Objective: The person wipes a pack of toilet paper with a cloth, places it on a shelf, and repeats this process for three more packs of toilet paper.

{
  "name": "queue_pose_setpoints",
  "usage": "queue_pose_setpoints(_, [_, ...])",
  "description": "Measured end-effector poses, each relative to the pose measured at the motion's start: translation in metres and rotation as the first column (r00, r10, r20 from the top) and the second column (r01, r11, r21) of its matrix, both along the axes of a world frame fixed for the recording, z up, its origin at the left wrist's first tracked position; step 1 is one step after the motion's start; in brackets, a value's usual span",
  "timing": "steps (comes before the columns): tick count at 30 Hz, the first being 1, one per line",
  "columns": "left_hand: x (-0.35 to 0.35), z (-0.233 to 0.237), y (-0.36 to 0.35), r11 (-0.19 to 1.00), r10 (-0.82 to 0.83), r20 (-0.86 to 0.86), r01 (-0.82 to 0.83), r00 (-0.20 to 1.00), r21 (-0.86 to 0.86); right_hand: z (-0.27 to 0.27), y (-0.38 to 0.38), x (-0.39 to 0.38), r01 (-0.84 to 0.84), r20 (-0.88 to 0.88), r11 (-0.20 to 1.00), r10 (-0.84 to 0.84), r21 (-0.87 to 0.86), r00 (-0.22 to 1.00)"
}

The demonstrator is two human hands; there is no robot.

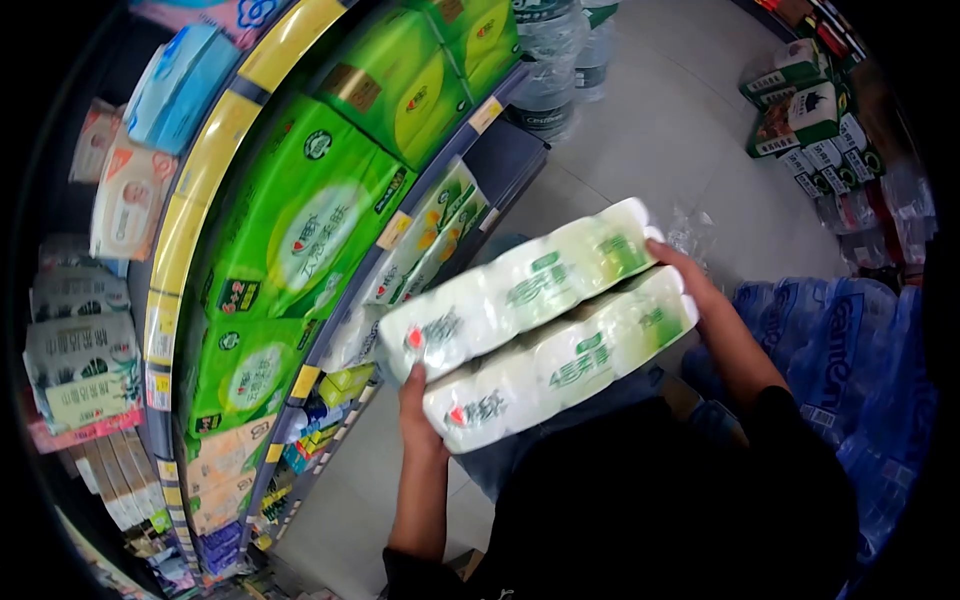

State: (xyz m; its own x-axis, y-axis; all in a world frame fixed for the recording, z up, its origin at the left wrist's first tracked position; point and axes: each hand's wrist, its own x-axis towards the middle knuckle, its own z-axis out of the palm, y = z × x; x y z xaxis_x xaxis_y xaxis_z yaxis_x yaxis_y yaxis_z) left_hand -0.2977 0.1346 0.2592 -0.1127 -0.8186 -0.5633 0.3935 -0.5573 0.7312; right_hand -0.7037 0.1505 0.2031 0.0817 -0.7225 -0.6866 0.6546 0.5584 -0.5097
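Observation:
Two long white-and-green packs of toilet paper rolls lie side by side in front of my body, held between both hands. The far toilet paper pack (500,285) and the near toilet paper pack (560,365) slant up to the right. At their left end, my left hand (420,418) grips with the thumb showing and the other fingers hidden underneath. My right hand (685,275) is closed on the opposite end, near the gap between the packs.
Green tissue packs (310,215) fill the curved shelf at left, above more white tissue packs (430,240). Wipes (135,195) sit on a higher shelf. Blue wrapped water bottles (840,340) stand at right, boxed goods (800,110) farther back, large water jugs (547,70) beyond the shelf end.

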Motion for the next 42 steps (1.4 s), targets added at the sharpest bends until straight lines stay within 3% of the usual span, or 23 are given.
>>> queue_pose_setpoints(3, [-0.056,-0.006,-0.063,0.988,-0.152,0.014,0.152,0.988,-0.031,-0.017,0.002,-0.037,0.218,0.008,0.970,-0.219,-0.105,0.976])
queue_pose_setpoints(6, [-0.117,-0.030,-0.124,0.948,-0.318,-0.008,0.318,0.948,-0.030,-0.054,-0.002,-0.080,0.323,0.026,0.934,-0.323,-0.151,0.946])
queue_pose_setpoints(8, [-0.157,-0.068,-0.165,0.923,-0.385,-0.042,0.384,0.922,-0.041,-0.074,-0.007,-0.100,0.373,0.042,0.915,-0.371,-0.153,0.928])
queue_pose_setpoints(12, [-0.221,-0.125,-0.252,0.805,-0.577,-0.068,0.581,0.814,0.119,-0.123,-0.027,-0.123,0.469,0.015,0.871,-0.472,-0.148,0.881])
queue_pose_setpoints(14, [-0.244,-0.152,-0.290,0.782,-0.592,-0.045,0.586,0.805,0.214,-0.161,-0.041,-0.130,0.518,0.028,0.844,-0.520,-0.142,0.854])
queue_pose_setpoints(16, [-0.261,-0.181,-0.326,0.760,-0.629,-0.022,0.621,0.777,0.191,-0.191,-0.064,-0.130,0.579,0.048,0.806,-0.578,-0.124,0.814])
queue_pose_setpoints(21, [-0.283,-0.238,-0.396,0.753,-0.646,0.050,0.626,0.761,0.200,-0.270,-0.113,-0.124,0.646,0.222,0.759,-0.618,-0.082,0.754])
queue_pose_setpoints(26, [-0.277,-0.248,-0.425,0.788,-0.607,0.138,0.571,0.782,0.230,-0.309,-0.149,-0.116,0.624,0.229,0.781,-0.604,-0.021,0.763])
queue_pose_setpoints(30, [-0.263,-0.274,-0.441,0.857,-0.516,0.326,0.474,0.792,0.204,-0.316,-0.167,-0.104,0.614,0.236,0.789,-0.598,0.005,0.766])
queue_pose_setpoints(36, [-0.245,-0.316,-0.474,0.842,-0.529,0.473,0.505,0.705,0.189,-0.323,-0.164,-0.081,0.669,0.241,0.743,-0.655,0.027,0.717])
queue_pose_setpoints(39, [-0.247,-0.316,-0.478,0.813,-0.497,0.640,0.572,0.586,0.108,-0.324,-0.161,-0.072,0.681,0.202,0.732,-0.673,0.037,0.712])
queue_pose_setpoints(42, [-0.262,-0.325,-0.476,0.710,-0.252,0.926,0.704,0.282,-0.022,-0.317,-0.174,-0.053,0.717,0.099,0.694,-0.719,0.064,0.688])
